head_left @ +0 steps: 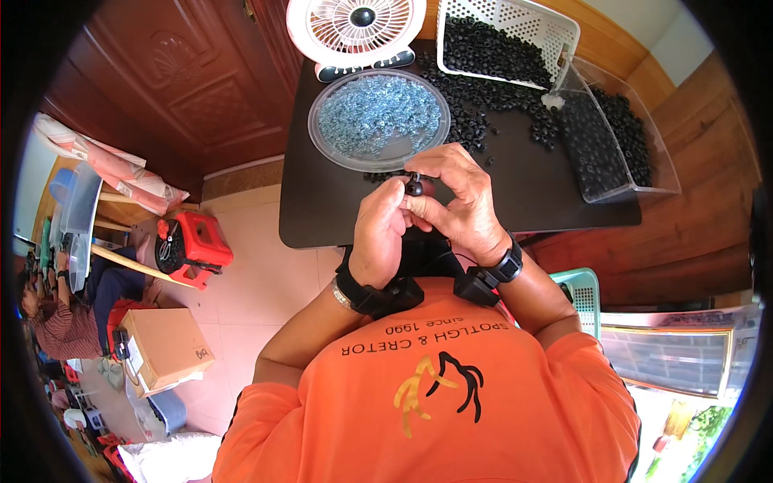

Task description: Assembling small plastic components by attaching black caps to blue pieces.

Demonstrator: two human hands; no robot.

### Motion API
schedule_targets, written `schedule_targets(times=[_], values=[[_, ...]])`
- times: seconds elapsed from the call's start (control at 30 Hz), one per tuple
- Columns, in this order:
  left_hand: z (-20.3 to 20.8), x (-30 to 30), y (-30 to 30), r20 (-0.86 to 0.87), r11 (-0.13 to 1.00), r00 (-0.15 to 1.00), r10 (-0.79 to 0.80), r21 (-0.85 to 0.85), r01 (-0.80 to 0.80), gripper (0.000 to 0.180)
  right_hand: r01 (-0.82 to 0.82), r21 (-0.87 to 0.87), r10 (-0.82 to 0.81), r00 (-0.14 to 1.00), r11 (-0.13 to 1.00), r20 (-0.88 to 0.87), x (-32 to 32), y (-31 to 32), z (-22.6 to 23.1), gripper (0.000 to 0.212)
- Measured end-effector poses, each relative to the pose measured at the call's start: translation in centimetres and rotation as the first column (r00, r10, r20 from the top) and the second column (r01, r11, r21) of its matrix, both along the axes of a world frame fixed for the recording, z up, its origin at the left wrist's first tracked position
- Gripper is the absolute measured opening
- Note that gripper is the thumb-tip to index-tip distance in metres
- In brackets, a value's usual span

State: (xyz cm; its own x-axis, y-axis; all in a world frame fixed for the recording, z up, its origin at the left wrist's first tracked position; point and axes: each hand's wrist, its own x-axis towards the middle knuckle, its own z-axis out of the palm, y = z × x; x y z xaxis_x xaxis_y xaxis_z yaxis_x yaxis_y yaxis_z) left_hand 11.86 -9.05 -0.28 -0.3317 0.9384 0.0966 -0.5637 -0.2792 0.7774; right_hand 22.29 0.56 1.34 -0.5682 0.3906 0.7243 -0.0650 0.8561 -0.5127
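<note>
My left hand (377, 233) and my right hand (465, 197) meet over the near edge of the dark table (527, 189). Between their fingertips is a small round black plastic piece (414, 188) with a hole in it. The left thumb and fingers press on it from one side; the right thumb and forefinger pinch it from the other. Just beyond the hands lies a round clear tray (320, 149) with many tiny light-blue pieces (374, 113). Loose black pieces (467, 125) are heaped beside the tray, and some lie partly hidden behind my fingers.
A white fan (362, 36) stands at the back. A white perforated basket (555, 32) and a clear plastic box (616, 189) hold more black pieces. A teal basket (592, 294) stands at the right. Leftward are a red stool (209, 241), a cardboard box (165, 342) and another person (72, 322).
</note>
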Motion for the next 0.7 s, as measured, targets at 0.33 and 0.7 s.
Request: schedule_targets(times=[0.33, 0.7], values=[[0.7, -0.7, -1.2, -0.227, 0.994, 0.968, -0.105, -0.049, 0.097, 0.043, -0.022, 0.087, 0.02, 0.999, 0.996, 0.026, 0.5, -0.6, 0.9, 0.037], [2.0, 0.5, -2.4, -0.31, 0.996, 0.951, 0.005, 0.083, 0.021, 0.031, -0.099, 0.169, 0.117, 0.988, 0.981, -0.099, 1.1, -1.2, 1.9, 0.037]])
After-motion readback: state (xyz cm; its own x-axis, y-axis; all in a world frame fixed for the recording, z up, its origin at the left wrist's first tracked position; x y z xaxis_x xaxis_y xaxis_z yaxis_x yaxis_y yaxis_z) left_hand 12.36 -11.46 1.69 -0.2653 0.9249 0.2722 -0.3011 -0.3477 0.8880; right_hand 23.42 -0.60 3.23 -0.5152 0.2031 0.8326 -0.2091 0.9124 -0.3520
